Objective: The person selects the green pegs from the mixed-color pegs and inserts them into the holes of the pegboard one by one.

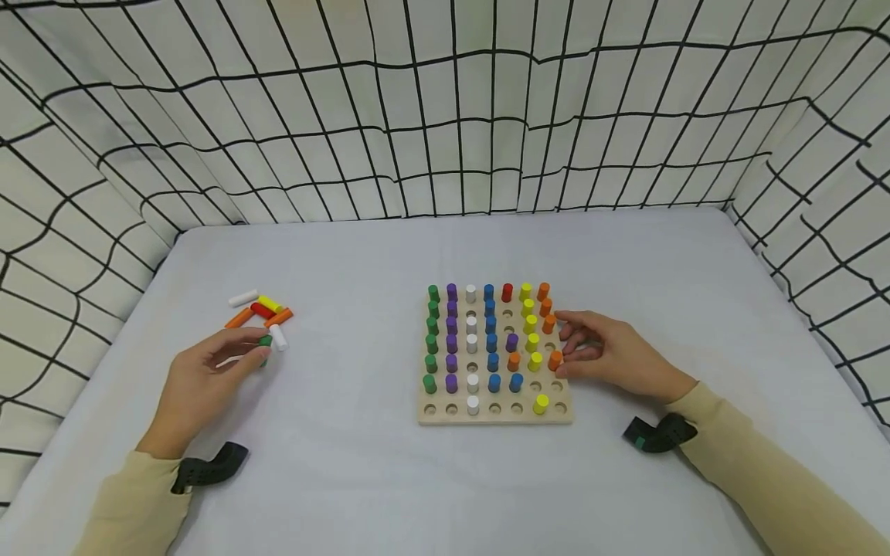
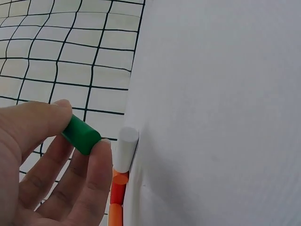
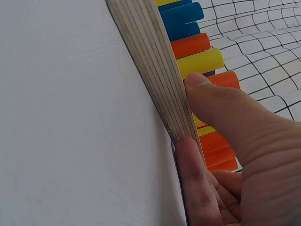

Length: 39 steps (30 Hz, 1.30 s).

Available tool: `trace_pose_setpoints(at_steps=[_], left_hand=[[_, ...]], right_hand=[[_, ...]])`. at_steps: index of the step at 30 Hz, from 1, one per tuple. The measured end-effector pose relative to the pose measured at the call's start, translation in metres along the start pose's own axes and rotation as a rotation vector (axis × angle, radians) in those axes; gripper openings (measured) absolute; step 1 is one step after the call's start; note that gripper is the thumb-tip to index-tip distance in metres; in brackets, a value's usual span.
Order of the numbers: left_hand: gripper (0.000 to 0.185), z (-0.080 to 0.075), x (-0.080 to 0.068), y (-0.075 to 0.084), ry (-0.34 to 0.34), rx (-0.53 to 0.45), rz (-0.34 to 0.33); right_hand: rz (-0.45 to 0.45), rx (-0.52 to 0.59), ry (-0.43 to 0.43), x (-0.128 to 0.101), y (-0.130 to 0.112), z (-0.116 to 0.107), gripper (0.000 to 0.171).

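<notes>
In the head view, a wooden pegboard (image 1: 495, 418) holds rows of upright coloured pegs. My left hand (image 1: 207, 378) pinches a green peg (image 2: 82, 134) between thumb and fingertip, lifted beside a small heap of loose pegs. A white peg (image 1: 278, 337) lies nearest to it; a red peg (image 1: 262, 310), a yellow peg (image 1: 270, 303) and others lie just beyond. My right hand (image 1: 612, 355) holds the pegboard by its right edge. In the right wrist view its thumb is on the top by an orange peg (image 3: 228, 80), and a finger touches the layered side.
A white cloth (image 1: 348, 479) covers the table. Black-lined netting (image 1: 452, 116) rises behind the table and along both sides. A black wrist device (image 1: 212, 467) sits on the left sleeve, another black device (image 1: 659, 434) on the right.
</notes>
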<state>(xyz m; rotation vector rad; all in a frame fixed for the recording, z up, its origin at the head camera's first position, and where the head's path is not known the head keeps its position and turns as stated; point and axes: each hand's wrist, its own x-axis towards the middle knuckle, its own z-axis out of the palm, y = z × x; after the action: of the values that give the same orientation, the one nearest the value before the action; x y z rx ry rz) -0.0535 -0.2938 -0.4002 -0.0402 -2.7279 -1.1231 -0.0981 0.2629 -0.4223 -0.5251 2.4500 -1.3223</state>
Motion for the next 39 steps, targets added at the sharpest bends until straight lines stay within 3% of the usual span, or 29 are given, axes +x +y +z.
trace_pose_setpoints(at_steps=[5, 16, 24, 39], left_hand=[[0.033, 0.005, 0.000, 0.008, -0.024, -0.045, -0.005], [0.027, 0.018, 0.000, 0.031, -0.078, -0.037, 0.044], [0.026, 0.027, -0.001, 0.049, -0.099, -0.106, 0.133], [0.023, 0.054, -0.008, 0.083, -0.232, -0.191, 0.197]], right_hand=[[0.010, 0.005, -0.002, -0.001, 0.000, 0.000, 0.086], [0.020, -0.025, 0.010, -0.002, 0.001, -0.001, 0.087], [0.007, -0.014, 0.013, 0.001, 0.006, -0.001, 0.088], [0.008, 0.016, 0.003, 0.002, 0.002, -0.001, 0.088]])
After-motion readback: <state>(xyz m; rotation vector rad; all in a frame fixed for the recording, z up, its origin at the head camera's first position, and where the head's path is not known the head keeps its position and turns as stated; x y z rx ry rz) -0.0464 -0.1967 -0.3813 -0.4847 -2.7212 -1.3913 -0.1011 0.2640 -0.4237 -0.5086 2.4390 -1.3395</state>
